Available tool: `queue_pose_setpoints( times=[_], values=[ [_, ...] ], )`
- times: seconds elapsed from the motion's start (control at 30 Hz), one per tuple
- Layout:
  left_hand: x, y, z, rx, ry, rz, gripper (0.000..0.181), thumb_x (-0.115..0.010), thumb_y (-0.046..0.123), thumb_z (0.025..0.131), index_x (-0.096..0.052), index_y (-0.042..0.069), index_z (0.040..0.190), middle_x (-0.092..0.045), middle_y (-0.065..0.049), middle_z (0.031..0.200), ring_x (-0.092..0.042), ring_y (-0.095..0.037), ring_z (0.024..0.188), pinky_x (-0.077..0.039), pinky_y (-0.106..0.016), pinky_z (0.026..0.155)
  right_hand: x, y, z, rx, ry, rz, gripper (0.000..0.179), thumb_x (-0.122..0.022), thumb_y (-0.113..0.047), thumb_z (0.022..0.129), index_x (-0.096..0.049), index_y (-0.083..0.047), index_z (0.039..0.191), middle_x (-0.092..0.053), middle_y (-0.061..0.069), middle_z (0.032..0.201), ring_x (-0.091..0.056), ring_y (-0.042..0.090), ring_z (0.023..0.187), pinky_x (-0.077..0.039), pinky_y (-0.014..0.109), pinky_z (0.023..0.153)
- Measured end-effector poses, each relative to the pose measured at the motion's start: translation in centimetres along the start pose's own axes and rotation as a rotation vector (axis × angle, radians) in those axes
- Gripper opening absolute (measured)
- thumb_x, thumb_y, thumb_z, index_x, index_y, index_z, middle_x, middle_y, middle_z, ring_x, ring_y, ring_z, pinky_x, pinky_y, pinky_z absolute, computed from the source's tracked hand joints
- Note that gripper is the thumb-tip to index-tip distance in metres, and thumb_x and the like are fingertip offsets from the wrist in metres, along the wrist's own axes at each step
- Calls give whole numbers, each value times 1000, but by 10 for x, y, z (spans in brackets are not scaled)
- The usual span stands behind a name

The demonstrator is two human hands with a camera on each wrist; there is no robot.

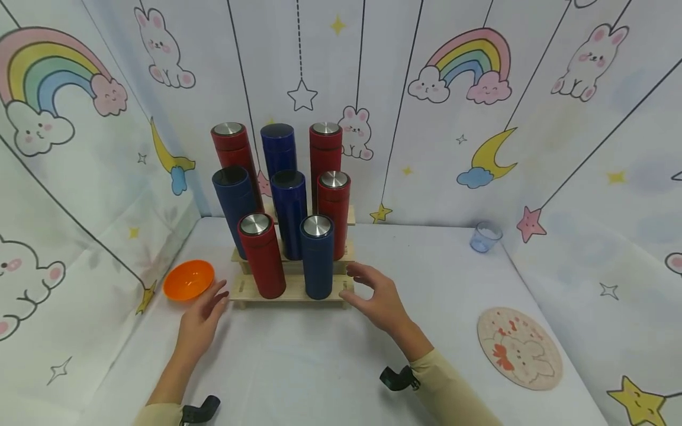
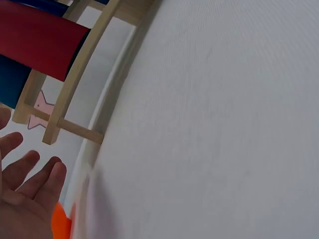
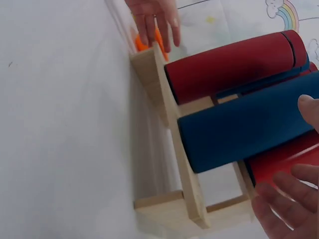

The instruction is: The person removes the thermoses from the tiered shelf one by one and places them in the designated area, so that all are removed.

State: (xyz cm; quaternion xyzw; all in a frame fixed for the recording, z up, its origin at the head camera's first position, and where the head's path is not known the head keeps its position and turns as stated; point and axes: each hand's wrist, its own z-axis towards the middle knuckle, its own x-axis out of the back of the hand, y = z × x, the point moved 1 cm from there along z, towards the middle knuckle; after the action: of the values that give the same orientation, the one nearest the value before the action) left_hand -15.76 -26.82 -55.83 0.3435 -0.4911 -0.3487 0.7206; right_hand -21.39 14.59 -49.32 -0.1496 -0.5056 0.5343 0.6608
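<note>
Altogether 8 flasks (image 1: 261, 260), 1 rack (image 1: 293, 288), 2 hands (image 1: 201, 315) (image 1: 381, 300) alongside, contact unclear

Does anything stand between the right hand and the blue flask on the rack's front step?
Nothing visible does. The right hand is at the right end of the rack, just across a gap from the blue flask. The red flask behind it, one step up, is out of that path.

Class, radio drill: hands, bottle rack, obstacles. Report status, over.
Left hand and right hand empty, at opposite ends of wooden rack. Eight bottles standing on it. Orange bowl close by left hand.
</note>
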Motion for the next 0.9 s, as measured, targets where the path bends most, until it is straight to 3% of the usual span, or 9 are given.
queue_pose_setpoints(
  times=[0.13, 0.2, 0.37, 0.43, 0.6, 0.9],
  values=[
    [-7, -3, 1, 32, -11, -46, 48, -61, 22, 114, -56, 11, 160, -57, -12, 159, -65, -8, 130, -44, -5, 96, -8, 0, 0, -29, -8, 19, 58, -86, -27, 96, -65, -6, 147, -70, 5, 140, -68, 20, 128, -56, 40, 107],
    [-10, -4, 2, 17, -8, -66, 47, -60, 19, 114, -56, 10, 160, -55, -11, 161, -63, -1, 130, -43, -5, 98, -12, 0, 2, -29, -9, 32, 58, -85, -27, 97, -65, -6, 147, -70, 4, 140, -68, 19, 127, -56, 39, 108],
    [-19, -7, 3, -25, 5, -151, 45, -60, 9, 112, -57, 2, 157, -53, -17, 162, -56, -3, 140, -42, -6, 103, -22, 2, 9, -13, -5, 64, 59, -86, -26, 97, -64, -8, 148, -68, 2, 143, -67, 18, 129, -56, 38, 108],
    [-22, -7, 2, -8, 16, -187, 44, -59, 7, 112, -57, 2, 156, -53, -17, 161, -51, -5, 145, -41, -6, 104, -25, 2, 11, -7, -4, 69, 59, -86, -26, 97, -63, -9, 149, -68, 1, 143, -67, 19, 129, -56, 39, 108],
    [-26, -5, 3, 23, 45, -258, 41, -55, 5, 113, -60, 1, 154, -54, -18, 160, -45, 5, 145, -37, -6, 109, -32, 0, 14, -1, 3, 74, 59, -85, -28, 98, -62, -12, 150, -67, -1, 143, -67, 21, 128, -55, 41, 109],
    [-32, -4, 6, 59, -4, -283, 42, -54, 7, 114, -59, 5, 156, -49, -13, 166, -41, -6, 153, -37, -6, 109, -42, 2, 16, -52, -4, 53, 70, -87, -33, 96, -58, -10, 155, -67, 2, 145, -66, 18, 129, -56, 41, 108]
  ],
)
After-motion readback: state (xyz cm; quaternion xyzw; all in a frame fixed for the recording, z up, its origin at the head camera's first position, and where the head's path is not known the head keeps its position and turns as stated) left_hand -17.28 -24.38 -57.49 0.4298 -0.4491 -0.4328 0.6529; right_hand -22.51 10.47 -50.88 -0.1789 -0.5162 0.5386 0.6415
